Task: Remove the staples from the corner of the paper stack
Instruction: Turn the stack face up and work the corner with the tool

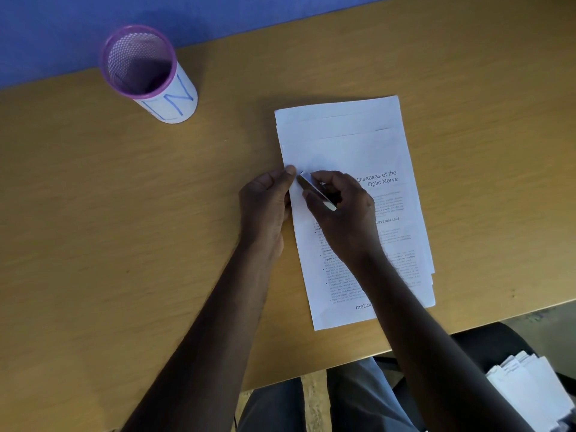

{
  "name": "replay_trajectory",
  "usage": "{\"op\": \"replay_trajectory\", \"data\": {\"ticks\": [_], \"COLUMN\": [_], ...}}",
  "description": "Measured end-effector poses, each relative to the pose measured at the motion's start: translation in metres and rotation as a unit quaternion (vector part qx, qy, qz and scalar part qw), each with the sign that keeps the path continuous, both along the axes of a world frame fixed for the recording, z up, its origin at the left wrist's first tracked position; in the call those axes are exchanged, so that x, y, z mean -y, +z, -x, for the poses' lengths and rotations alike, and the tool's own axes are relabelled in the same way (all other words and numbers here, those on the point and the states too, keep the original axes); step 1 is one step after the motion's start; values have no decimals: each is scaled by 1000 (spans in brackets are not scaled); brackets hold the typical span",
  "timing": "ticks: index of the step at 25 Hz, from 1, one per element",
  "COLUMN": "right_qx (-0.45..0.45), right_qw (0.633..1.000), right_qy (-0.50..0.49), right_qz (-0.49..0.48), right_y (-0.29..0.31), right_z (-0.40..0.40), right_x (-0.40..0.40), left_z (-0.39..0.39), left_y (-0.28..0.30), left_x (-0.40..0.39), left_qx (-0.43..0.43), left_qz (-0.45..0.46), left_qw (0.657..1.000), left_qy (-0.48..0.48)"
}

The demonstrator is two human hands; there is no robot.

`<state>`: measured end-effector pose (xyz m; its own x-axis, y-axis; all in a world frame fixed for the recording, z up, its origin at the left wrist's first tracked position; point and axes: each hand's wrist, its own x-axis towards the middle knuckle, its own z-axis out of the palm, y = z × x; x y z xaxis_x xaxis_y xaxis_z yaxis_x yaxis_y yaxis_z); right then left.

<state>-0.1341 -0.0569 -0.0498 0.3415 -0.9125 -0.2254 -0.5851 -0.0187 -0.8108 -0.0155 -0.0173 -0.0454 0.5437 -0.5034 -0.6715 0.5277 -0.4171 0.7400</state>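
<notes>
Bare forearms are extended from the bottom edge over the tan wooden desk. At far left, a purple-rimmed mesh pen cup is stood upright, well apart. The left hand is pressed on the left edge of the white printed paper stack, its fingers flattened. Just right, a slim silver metal tool is gripped by the right hand, its tip laid on the top sheet.

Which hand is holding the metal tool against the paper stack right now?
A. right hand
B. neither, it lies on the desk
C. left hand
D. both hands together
A: the right hand grips the metal tool, tip at the paper stack's left edge, while the left hand pins that edge.
</notes>
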Motion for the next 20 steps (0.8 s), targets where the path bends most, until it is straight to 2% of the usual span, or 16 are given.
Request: {"op": "replay_trajectory", "data": {"ticks": [7, 20], "right_qx": [-12, -56], "right_qw": [998, 996], "right_qy": [-51, -68], "right_qz": [-19, -3], "right_y": [5, 4], "right_z": [-11, -23], "right_x": [0, -4], "left_z": [5, 7], "left_y": [1, -7], "left_x": [2, 3], "left_qx": [37, 99], "left_qz": [4, -13], "left_qw": [999, 995], "left_qy": [14, 6]}}
